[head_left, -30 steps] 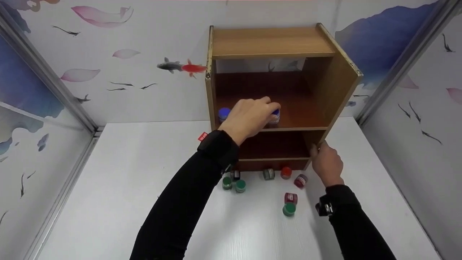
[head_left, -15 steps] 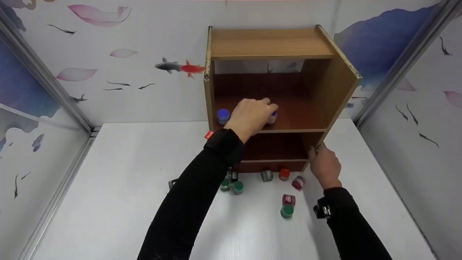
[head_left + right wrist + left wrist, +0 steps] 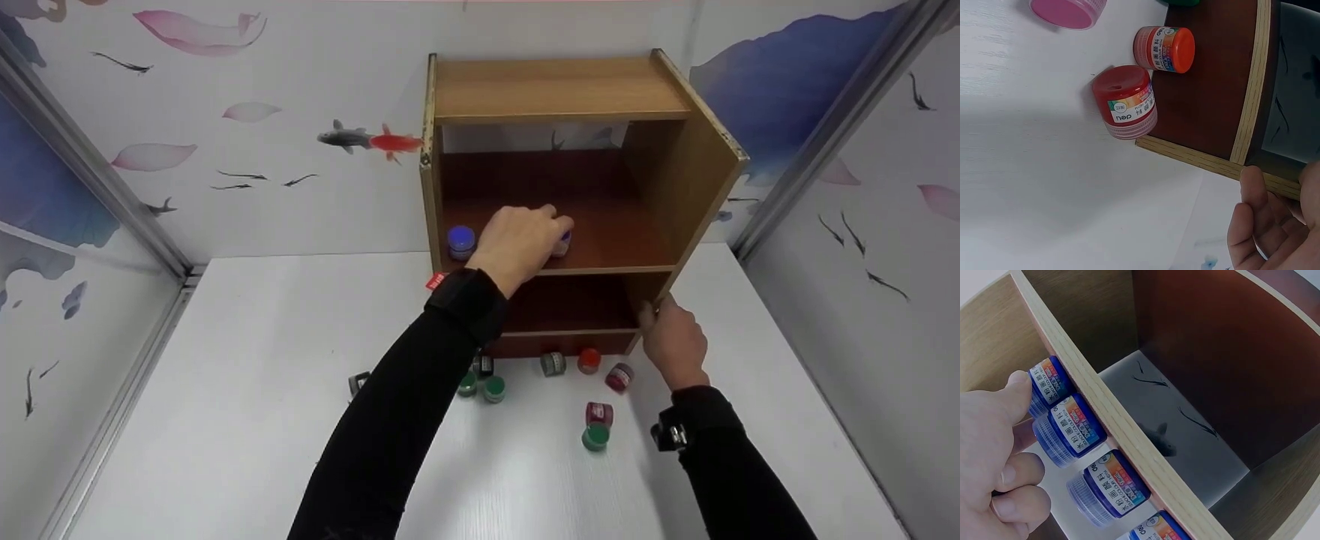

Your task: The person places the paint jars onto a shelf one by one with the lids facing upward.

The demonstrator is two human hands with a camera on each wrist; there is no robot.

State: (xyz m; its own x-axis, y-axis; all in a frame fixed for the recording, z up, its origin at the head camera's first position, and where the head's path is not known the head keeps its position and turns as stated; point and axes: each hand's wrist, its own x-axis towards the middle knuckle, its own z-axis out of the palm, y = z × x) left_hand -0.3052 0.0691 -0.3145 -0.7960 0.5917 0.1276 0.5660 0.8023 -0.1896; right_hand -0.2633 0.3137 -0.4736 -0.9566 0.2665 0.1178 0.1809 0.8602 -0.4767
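A dark jar (image 3: 358, 383) peeks out at lower left of centre, partly hidden behind a person's black sleeve (image 3: 405, 405). Just above centre, a blue jar (image 3: 461, 240) stands at the left end of a shelf in a wooden cabinet (image 3: 562, 90), in the upper compartment, close to the front edge. Below it on the white table (image 3: 247, 390), two green jars, one at left (image 3: 466, 385) and one at right (image 3: 494, 389), sit by the cabinet's foot.

At centre, the left hand (image 3: 517, 240) reaches over the row, thumb and forefinger apparently pinching the end blue jar (image 3: 1050, 382), the other fingers curled under and holding nothing. That jar lies directly at the thumb tip, at the row's right end, its long axis upright and in line with its neighbours; the left hand is clearly the nearer of the two. Whether its base bears on the shelf cannot be told.

Right of centre below, a grey jar (image 3: 553, 364), an orange jar (image 3: 589, 361) and a dark red jar (image 3: 619, 377) lie strung along the cabinet's base, with a pinkish-red jar (image 3: 599, 414) and another green jar (image 3: 596, 437) nearer the camera. At lower right, the right hand (image 3: 675, 341) grips the cabinet's side panel, fingers bent against its outer face, well below the shelf row.
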